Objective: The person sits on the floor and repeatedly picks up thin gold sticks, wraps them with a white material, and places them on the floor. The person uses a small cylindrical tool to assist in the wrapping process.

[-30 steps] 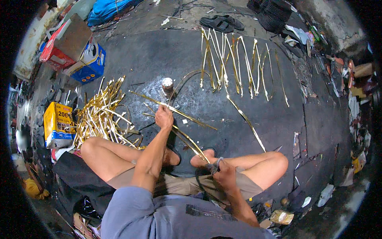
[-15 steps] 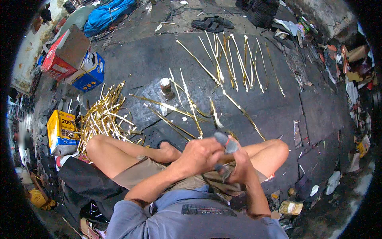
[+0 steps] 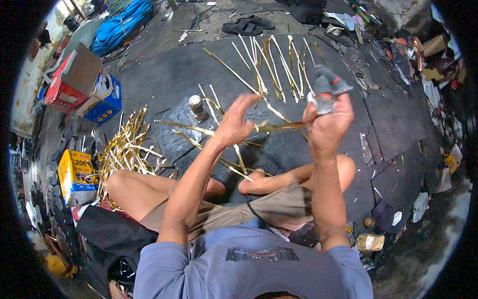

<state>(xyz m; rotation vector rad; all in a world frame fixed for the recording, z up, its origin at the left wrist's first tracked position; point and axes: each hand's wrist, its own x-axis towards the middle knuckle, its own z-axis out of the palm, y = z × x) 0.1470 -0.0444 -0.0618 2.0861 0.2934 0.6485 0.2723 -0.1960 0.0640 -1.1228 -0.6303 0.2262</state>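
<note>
My right hand (image 3: pixel 328 127) is raised over the right knee, closed around a grey, cloth-like bundle with red bands (image 3: pixel 332 82). I cannot make out what kind of thing the bundle is. A gold strip (image 3: pixel 281 127) runs leftward from beside this hand, its far end blurred. Close to that end is my left hand (image 3: pixel 233 122), fingers apart and nothing visible in its grasp. Below and beyond the left hand, several gold-and-white strips (image 3: pixel 189 127) lie crossed on the dark mat (image 3: pixel 164 74). A row of similar strips (image 3: pixel 274 65) is laid out farther off.
A tangled heap of gold strips (image 3: pixel 127 144) lies by my left knee, beside a yellow-and-blue box (image 3: pixel 77 172). Red (image 3: pixel 69 82) and blue (image 3: pixel 107 99) cartons stand far left. A short cylinder (image 3: pixel 197 107) stands on the mat. Black sandals (image 3: pixel 246 25) lie at the back.
Both hands have risen from my lap and moved forward and apart. The right hand has carried the grey bundle up and right; the left has opened.
</note>
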